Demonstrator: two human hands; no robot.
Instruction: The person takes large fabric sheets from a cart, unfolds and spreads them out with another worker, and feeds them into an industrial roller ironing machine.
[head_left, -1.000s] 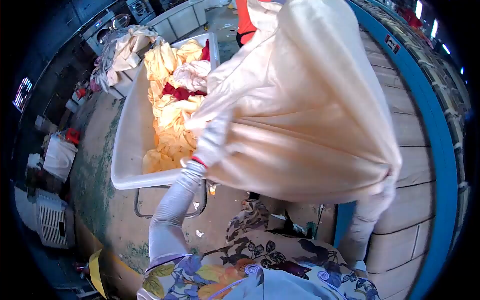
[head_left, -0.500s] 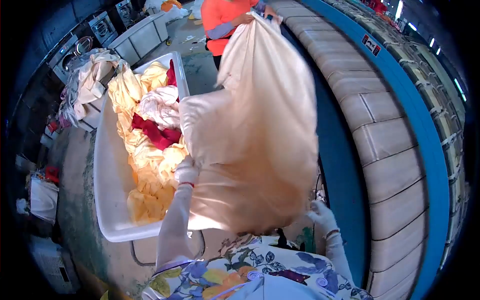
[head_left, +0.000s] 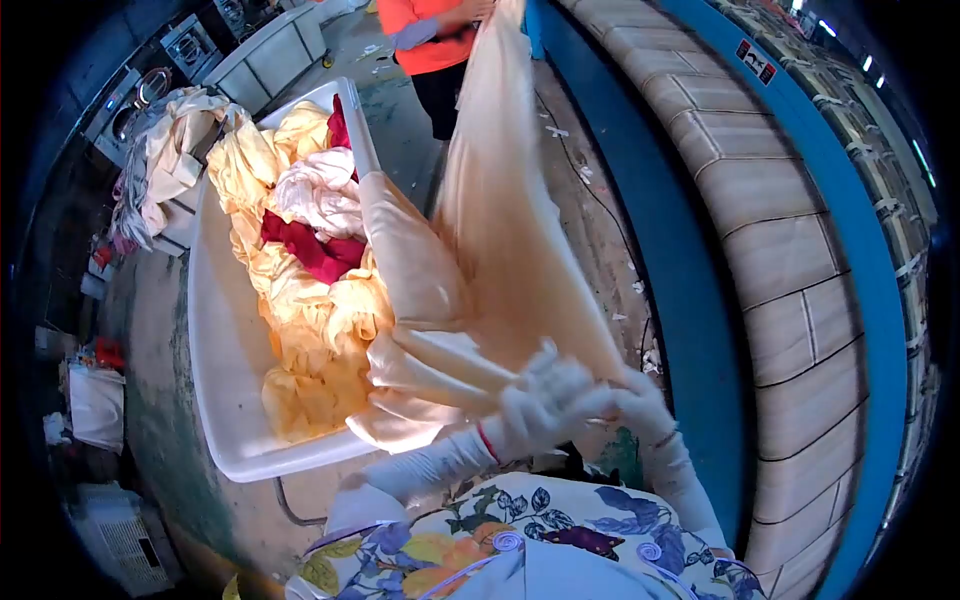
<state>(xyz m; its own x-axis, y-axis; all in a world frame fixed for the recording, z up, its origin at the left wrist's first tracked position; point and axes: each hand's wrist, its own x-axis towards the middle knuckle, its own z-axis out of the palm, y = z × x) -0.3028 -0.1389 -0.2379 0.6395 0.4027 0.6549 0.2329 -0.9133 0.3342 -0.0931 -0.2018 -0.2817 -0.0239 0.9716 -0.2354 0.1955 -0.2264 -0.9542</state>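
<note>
A large cream cloth (head_left: 500, 200), like a sheet or tablecloth, stretches from a co-worker's hands at the top down to mine. My left hand (head_left: 545, 405), in a white glove and blurred by motion, crosses in front of my body; folds of the cloth run together into it. Beside it, my right hand (head_left: 643, 405), also gloved, is closed on the cloth's right edge. The two hands are close together or touching; which, I cannot tell. The cloth's lower left part hangs over the rim of a white tub (head_left: 225, 455).
Yellow cloths (head_left: 310, 340), a dark red cloth (head_left: 310, 250) and a pale pink one (head_left: 320, 200) lie in the tub. The co-worker (head_left: 435, 50) stands ahead. A machine with a padded roller (head_left: 770, 250) and blue frame (head_left: 845, 250) runs along the right. Washing machines (head_left: 190, 45) stand far left.
My left hand has swung right from the tub side to my right hand, gathering the cloth. The spread cloth has narrowed into folds. The co-worker's end now sits higher and further left.
</note>
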